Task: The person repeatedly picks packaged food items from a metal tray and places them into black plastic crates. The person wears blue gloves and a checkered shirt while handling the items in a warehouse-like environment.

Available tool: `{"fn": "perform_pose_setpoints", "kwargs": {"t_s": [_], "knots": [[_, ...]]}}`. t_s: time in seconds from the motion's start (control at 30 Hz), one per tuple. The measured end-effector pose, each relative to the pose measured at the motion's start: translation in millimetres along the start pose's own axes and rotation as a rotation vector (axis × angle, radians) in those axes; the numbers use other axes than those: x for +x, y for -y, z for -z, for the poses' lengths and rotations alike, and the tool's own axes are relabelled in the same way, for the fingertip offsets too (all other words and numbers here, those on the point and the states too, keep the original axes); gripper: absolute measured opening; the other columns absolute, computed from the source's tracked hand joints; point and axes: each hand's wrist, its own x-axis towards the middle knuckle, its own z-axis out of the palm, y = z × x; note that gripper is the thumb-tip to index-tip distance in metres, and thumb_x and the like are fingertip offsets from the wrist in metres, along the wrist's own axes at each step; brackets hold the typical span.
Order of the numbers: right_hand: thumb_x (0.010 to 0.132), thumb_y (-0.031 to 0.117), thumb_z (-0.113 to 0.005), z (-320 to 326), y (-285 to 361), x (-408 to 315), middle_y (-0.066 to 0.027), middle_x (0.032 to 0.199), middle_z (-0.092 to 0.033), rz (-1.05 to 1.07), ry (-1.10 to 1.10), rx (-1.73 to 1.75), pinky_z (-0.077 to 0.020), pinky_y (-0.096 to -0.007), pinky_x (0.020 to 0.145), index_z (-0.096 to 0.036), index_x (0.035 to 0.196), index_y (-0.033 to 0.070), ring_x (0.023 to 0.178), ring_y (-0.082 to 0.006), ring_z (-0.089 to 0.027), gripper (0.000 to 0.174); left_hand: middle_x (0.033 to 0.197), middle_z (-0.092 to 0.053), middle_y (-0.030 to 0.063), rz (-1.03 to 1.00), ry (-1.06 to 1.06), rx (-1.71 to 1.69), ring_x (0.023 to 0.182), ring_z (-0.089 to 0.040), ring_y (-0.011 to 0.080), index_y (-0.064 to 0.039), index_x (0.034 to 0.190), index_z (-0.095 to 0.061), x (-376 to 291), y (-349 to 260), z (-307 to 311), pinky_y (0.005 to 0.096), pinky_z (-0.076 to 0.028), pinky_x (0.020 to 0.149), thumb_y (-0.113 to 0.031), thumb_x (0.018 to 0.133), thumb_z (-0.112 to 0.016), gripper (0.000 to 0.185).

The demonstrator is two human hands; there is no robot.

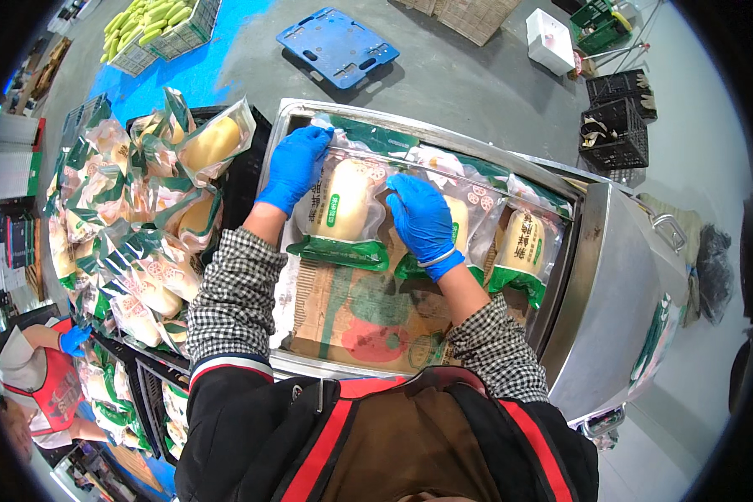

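Both my hands wear blue gloves over a steel-framed vacuum chamber sealer. Three clear plastic bags with green ends lie side by side along the far edge, each holding a pale, peeled-looking vegetable. At the upper left corner of the left bag is my left hand, its fingertips pinched on the bag's top edge. My right hand is curled between the left bag and the middle bag; its fingertips are near the left bag's upper right side, and contact is unclear. The right bag lies flat. Under them is printed cardboard.
Filled bags are heaped in black crates at left. Beyond stand a crate of green vegetables, a blue plastic platform, a white foam box and black crates. The steel lid stands at right. Another person works at lower left.
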Motion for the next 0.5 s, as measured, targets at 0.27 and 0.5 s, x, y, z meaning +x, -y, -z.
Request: {"fn": "perform_pose_setpoints", "kwargs": {"t_s": [0.27,0.5], "knots": [[0.088,0.022,-0.068,-16,18,-19,-0.0179,0.127,-0.058,-0.616,0.09,0.704,-0.0467,-0.0349,0.096,-0.041,0.142,0.0,0.116,-0.0247,-0.057,0.064,0.129,-0.054,0.0247,0.75,-0.264,-0.896,0.118,-0.053,0.0272,0.01,0.136,-0.042,-85,-17,-33,0.0346,-0.042,0.1,-0.027,0.081,-0.079,0.076],[0.08,0.011,-0.076,-55,23,-14,-0.0193,0.132,-0.052,-0.772,0.094,1.168,-0.0461,-0.0338,0.098,-0.034,0.14,-0.004,0.118,-0.0248,-0.054,0.075,0.13,-0.053,0.029,0.76,-0.152,-0.746,0.121,-0.054,0.0321,0.01,0.14,-0.036,-95,-51,-30,0.0376,-0.044,0.099,-0.039,0.075,-0.081,0.093]]}}
